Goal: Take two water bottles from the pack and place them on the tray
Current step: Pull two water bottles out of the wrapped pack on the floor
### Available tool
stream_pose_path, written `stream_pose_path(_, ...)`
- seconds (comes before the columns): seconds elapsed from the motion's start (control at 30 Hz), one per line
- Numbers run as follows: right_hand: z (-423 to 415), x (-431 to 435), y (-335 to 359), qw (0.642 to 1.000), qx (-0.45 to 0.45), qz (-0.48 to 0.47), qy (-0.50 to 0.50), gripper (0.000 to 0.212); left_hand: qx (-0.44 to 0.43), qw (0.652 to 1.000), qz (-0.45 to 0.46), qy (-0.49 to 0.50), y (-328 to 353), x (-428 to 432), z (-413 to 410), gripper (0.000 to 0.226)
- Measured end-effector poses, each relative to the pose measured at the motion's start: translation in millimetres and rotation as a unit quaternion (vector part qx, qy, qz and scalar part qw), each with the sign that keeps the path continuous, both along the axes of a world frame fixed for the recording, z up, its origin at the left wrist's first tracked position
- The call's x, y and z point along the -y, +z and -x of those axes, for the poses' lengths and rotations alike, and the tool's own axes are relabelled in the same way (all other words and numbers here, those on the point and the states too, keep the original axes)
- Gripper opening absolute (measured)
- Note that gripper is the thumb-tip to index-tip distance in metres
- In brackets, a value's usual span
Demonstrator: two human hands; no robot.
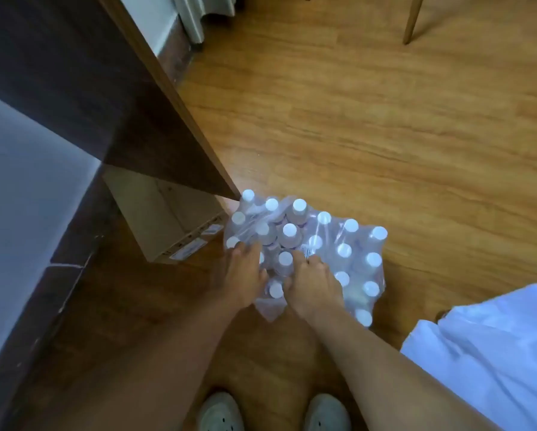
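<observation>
A shrink-wrapped pack of water bottles (338, 250) with white caps stands on the wooden floor in front of me. The clear plastic wrap is torn apart at the near left part of the pack. My left hand (242, 275) lies on the pack's left side, fingers pressed into the wrap. My right hand (310, 284) grips the wrap just right of the tear. Between the two hands several bare bottle caps (285, 259) show. No tray is in view.
A dark wooden desk (74, 104) fills the left side, its corner ending just above the pack. A cardboard box (171, 219) sits under it. White fabric (494, 353) lies at the lower right. A chair leg (413, 20) stands far back. My shoes (220, 412) are below.
</observation>
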State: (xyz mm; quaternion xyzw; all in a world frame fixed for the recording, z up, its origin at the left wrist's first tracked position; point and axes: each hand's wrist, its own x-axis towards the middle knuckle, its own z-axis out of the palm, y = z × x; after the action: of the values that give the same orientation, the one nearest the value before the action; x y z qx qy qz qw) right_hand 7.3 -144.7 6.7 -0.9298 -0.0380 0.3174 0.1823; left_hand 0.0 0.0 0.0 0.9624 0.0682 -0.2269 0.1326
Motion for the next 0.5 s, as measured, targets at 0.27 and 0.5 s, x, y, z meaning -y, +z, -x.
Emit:
stream_pose_path(0.27, -12, -26, -68, 0.995, 0.010, 0.055, 0.082, 0.041, -0.107, 0.994, -0.016, -0.018, -73, -7, -21, 0.040)
stream_pose_path(0.5, -14, -33, -82, 0.996, 0.021, 0.070, 0.045, 0.041, -0.039, 0.998, -0.040, -0.040, -90, -10, -20, 0.027)
